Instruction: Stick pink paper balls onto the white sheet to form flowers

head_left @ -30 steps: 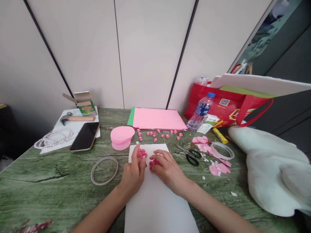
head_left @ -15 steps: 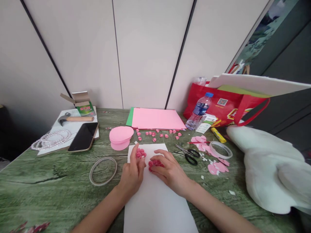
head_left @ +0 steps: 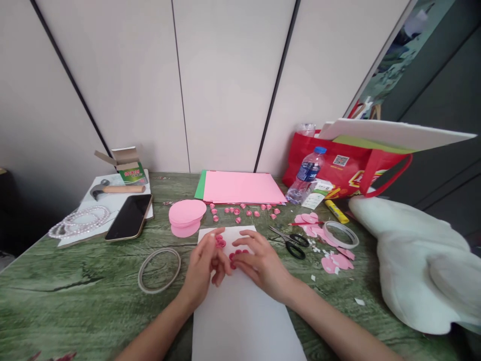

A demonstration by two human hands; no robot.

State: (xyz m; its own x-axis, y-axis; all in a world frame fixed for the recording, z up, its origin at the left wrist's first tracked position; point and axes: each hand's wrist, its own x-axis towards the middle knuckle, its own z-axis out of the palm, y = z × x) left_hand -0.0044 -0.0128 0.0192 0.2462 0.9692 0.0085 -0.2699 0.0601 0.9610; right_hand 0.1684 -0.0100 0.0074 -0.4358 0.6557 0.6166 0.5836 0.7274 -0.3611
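Note:
A white board (head_left: pixel 246 311) lies lengthwise in front of me with small rolled pink paper roses on it. My left hand (head_left: pixel 205 268) is over its left edge, fingers loosely bent and apart, beside one rose cluster (head_left: pixel 220 242). I see nothing held in it. My right hand (head_left: pixel 265 265) comes in from the right, with thumb and fingertips closed on a paper rose (head_left: pixel 233 258) at the board's middle. Its fingers partly cover the other roses there. Past the board's far edge, several loose paper roses (head_left: pixel 238 220) lie scattered on the table.
Left are a tape roll (head_left: pixel 160 271), pink paper ovals (head_left: pixel 186 210), a phone (head_left: pixel 130 216), a hammer (head_left: pixel 122 189) and beads (head_left: pixel 80 221). Scissors (head_left: pixel 291 243), paper scraps (head_left: pixel 336 262), another tape roll (head_left: pixel 341 234), a bottle (head_left: pixel 306 175) and a white plush (head_left: pixel 409 260) are right.
My left hand has drawn its raised index finger in and curled; the small white bit at its fingertip no longer shows. My right hand stays at the roses, its fingers slightly lower.

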